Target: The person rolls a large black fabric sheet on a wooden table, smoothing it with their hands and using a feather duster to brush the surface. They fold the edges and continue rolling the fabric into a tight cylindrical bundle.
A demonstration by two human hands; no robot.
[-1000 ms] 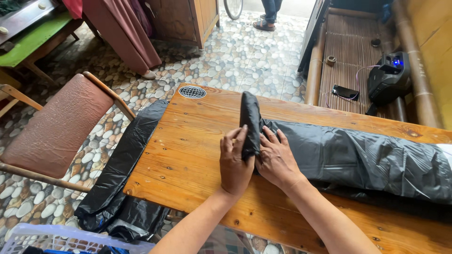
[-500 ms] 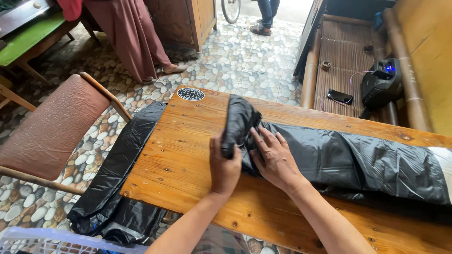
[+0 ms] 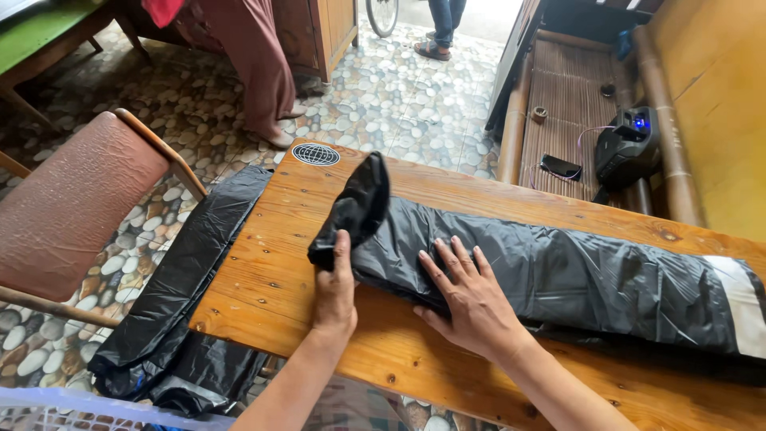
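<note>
Black plastic sheet lies folded into a long strip across the wooden table, running from near the left end out to the right edge of view, where a pale band crosses it. The left hand has its fingers closed on the strip's left end, pinching it and lifting it so that a dark flap stands up and curls over above the tabletop. The right hand lies flat on the strip just beside it, fingers spread open and pressing the plastic down. Judging by how things lie, the lengthwise folding looks done, since the strip is narrow and fairly even, while the folding or rolling from the end has barely started: only the first short turn is raised and most of the length is still flat. More black plastic hangs off the left end of the table to the pebble-pattern floor, beside a padded chair.
</note>
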